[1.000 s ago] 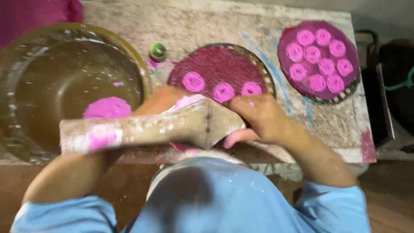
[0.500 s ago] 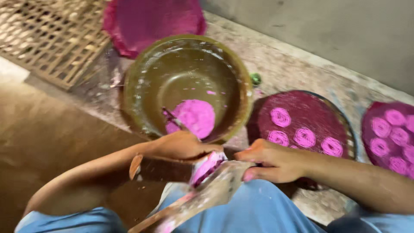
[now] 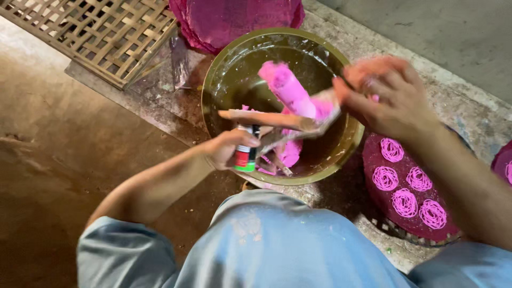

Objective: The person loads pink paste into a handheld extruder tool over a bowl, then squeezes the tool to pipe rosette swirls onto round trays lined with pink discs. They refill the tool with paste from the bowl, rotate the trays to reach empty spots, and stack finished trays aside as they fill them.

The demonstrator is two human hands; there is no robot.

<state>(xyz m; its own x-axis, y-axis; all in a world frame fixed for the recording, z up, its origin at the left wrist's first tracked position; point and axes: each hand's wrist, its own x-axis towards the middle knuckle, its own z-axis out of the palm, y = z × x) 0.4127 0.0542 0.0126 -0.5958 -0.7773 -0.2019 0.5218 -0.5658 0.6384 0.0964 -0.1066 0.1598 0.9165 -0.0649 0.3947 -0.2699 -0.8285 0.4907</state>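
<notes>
Your hands have lifted the wooden press (image 3: 277,125) from your lap to over the bowl (image 3: 234,80); a pink dough roll (image 3: 288,88) now stands in it.

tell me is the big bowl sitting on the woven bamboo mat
No, the bowl stands on the stone slab; the woven mat lies apart at upper left.
</notes>
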